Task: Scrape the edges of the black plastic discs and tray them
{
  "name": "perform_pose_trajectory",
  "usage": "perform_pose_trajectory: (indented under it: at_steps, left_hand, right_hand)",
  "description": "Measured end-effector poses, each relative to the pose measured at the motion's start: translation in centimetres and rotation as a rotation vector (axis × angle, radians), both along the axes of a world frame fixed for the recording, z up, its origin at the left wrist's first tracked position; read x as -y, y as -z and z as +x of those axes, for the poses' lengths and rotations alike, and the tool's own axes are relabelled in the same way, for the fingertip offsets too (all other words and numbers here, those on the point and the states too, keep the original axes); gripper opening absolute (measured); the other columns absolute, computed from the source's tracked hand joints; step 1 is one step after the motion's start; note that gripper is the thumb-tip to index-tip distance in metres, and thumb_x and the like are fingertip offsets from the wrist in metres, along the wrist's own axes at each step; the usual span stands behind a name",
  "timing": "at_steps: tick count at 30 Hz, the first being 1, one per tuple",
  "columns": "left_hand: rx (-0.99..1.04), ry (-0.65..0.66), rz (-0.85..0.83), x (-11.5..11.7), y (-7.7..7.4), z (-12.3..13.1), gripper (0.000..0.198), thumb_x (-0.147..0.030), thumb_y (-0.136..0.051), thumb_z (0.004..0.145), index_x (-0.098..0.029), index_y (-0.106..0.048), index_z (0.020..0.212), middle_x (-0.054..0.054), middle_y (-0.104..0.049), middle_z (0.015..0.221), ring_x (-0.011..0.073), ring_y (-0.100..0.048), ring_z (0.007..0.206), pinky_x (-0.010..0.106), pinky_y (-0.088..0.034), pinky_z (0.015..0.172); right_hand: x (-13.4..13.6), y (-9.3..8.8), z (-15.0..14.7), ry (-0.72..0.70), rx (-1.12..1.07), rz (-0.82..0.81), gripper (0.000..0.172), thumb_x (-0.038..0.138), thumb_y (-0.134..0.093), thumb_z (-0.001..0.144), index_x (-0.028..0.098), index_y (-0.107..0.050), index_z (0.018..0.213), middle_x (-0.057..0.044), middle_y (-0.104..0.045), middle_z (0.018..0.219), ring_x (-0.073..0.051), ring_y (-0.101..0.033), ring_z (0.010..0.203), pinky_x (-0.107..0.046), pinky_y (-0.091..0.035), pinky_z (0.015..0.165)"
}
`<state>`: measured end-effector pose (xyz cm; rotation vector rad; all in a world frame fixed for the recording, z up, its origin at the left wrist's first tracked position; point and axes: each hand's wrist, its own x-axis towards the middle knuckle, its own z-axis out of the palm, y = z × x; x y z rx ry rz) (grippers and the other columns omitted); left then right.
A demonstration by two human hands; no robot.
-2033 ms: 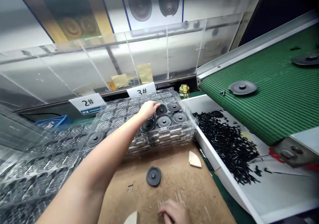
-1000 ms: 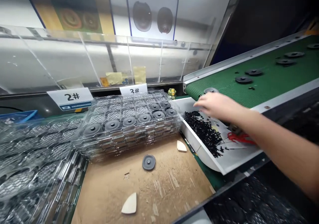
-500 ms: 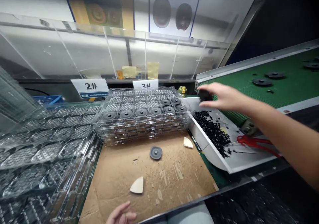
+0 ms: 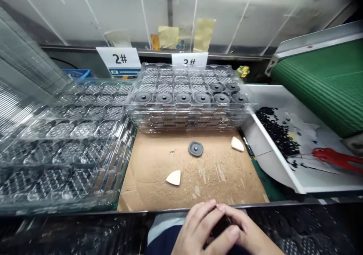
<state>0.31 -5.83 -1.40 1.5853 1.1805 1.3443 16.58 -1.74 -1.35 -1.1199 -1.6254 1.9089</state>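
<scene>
My left hand (image 4: 195,230) and my right hand (image 4: 248,226) are together below the front edge of the bench, their fingers curled and touching. Between them is a black part (image 4: 219,226), mostly covered by the fingers, so its shape is hard to make out. On the cardboard sheet (image 4: 153,153) ahead lies a dark grey disc with a small central stud (image 4: 195,148). Two cream wedge-shaped pieces lie on the cardboard too, one wedge (image 4: 174,178) at the front left and the other wedge (image 4: 237,144) at the right.
Behind the cardboard stands a stack of clear blister trays (image 4: 184,115), its front row holding similar discs. More clear trays (image 4: 65,149) are piled at left. At right, a white bin (image 4: 269,164) holds small black bits and red-handled pliers (image 4: 337,158), beside a green conveyor belt (image 4: 320,84).
My right hand has come down from above the white bin with the black part and joined my left hand at the bench edge. The view has tilted downward.
</scene>
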Motion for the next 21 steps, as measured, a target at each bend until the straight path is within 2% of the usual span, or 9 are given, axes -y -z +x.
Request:
perform_pose_trajectory:
  at_steps: [3, 5, 7, 10, 12, 14, 16, 19, 21]
  left_hand:
    - [-0.005, 0.106, 0.025, 0.3, 1.6, -1.7, 0.057, -0.014, -0.062, 0.078, -0.037, -0.049, 0.129, 0.009, -0.061, 0.128, 0.0294, -0.053, 0.122, 0.047, -0.040, 0.101]
    - [0.068, 0.124, -0.073, 0.4, 2.0, -3.0, 0.067, -0.013, -0.070, 0.071, -0.035, -0.048, 0.131, 0.009, -0.060, 0.129, 0.0289, -0.056, 0.118, 0.042, -0.044, 0.100]
    - [0.251, -0.002, -0.273, 0.3, 1.9, -4.3, 0.072, -0.015, -0.078, 0.062, -0.039, -0.053, 0.125, 0.005, -0.063, 0.126, 0.0263, -0.058, 0.116, 0.035, -0.045, 0.100]
    - [0.727, -0.235, -0.594, -0.1, 1.2, -6.6, 0.063, -0.032, -0.081, 0.059, -0.038, -0.059, 0.118, 0.004, -0.064, 0.124, 0.0260, -0.060, 0.113, 0.034, -0.048, 0.096]
    - [1.022, -0.262, -0.674, -0.3, 0.9, -8.4, 0.056, -0.039, -0.078, 0.061, -0.033, -0.061, 0.114, 0.005, -0.065, 0.122, 0.0269, -0.063, 0.109, 0.034, -0.051, 0.092]
    - [1.210, -0.258, -0.687, -0.4, 0.8, -10.0, 0.049, -0.040, -0.078, 0.061, -0.030, -0.066, 0.108, 0.004, -0.069, 0.116, 0.0257, -0.064, 0.106, 0.032, -0.052, 0.091]
    - [1.307, -0.247, -0.681, -0.4, 0.9, -11.2, 0.044, -0.038, -0.078, 0.061, -0.030, -0.069, 0.103, 0.002, -0.072, 0.108, 0.0239, -0.065, 0.105, 0.029, -0.052, 0.091]
    - [1.337, -0.241, -0.675, -0.4, 0.9, -12.0, 0.045, -0.037, -0.078, 0.061, -0.029, -0.069, 0.104, 0.003, -0.072, 0.107, 0.0237, -0.066, 0.102, 0.029, -0.053, 0.090]
    - [1.332, -0.233, -0.670, -0.5, 0.9, -12.0, 0.048, -0.036, -0.079, 0.061, -0.027, -0.068, 0.107, 0.006, -0.071, 0.111, 0.0244, -0.066, 0.102, 0.030, -0.053, 0.089]
  right_hand:
    - [0.1, -0.1, -1.3, -0.039, 0.057, 0.078, 0.075, 0.078, -0.037, 0.075, 0.025, -0.058, 0.123, -0.009, -0.071, 0.092, -0.027, -0.067, 0.088, -0.033, -0.055, 0.071]
    - [-0.8, -0.5, -2.5, -0.082, 0.117, 0.219, 0.074, 0.076, -0.029, 0.079, 0.023, -0.061, 0.119, -0.007, -0.071, 0.081, -0.022, -0.068, 0.074, -0.029, -0.055, 0.065]
    - [-2.3, -0.4, -4.0, -0.095, 0.268, 0.432, 0.066, 0.067, -0.022, 0.088, 0.024, -0.063, 0.115, -0.005, -0.070, 0.078, -0.018, -0.067, 0.070, -0.026, -0.054, 0.064]
    - [-4.5, 1.6, -6.4, -0.048, 0.492, 0.675, 0.045, 0.050, -0.033, 0.094, 0.024, -0.060, 0.120, -0.011, -0.067, 0.105, -0.023, -0.063, 0.090, -0.038, -0.053, 0.079]
    - [-5.6, 3.8, -8.0, -0.037, 0.535, 0.730, 0.037, 0.040, -0.047, 0.090, 0.023, -0.059, 0.121, -0.016, -0.059, 0.119, -0.031, -0.057, 0.102, -0.049, -0.047, 0.086]
    - [-6.4, 5.8, -9.4, -0.039, 0.548, 0.776, 0.032, 0.027, -0.048, 0.089, 0.023, -0.061, 0.117, -0.016, -0.057, 0.118, -0.031, -0.054, 0.103, -0.052, -0.045, 0.086]
    - [-7.2, 6.9, -10.5, -0.023, 0.547, 0.805, 0.031, 0.018, -0.042, 0.089, 0.021, -0.063, 0.112, -0.015, -0.058, 0.113, -0.029, -0.054, 0.102, -0.050, -0.045, 0.087]
    - [-7.7, 6.8, -11.4, -0.017, 0.516, 0.811, 0.026, 0.020, -0.041, 0.091, 0.019, -0.064, 0.102, -0.013, -0.060, 0.101, -0.027, -0.057, 0.095, -0.045, -0.047, 0.083]
    - [-7.0, 6.0, -11.8, -0.038, 0.468, 0.798, 0.025, 0.024, -0.042, 0.092, 0.019, -0.062, 0.107, -0.011, -0.062, 0.095, -0.024, -0.059, 0.090, -0.040, -0.048, 0.080]
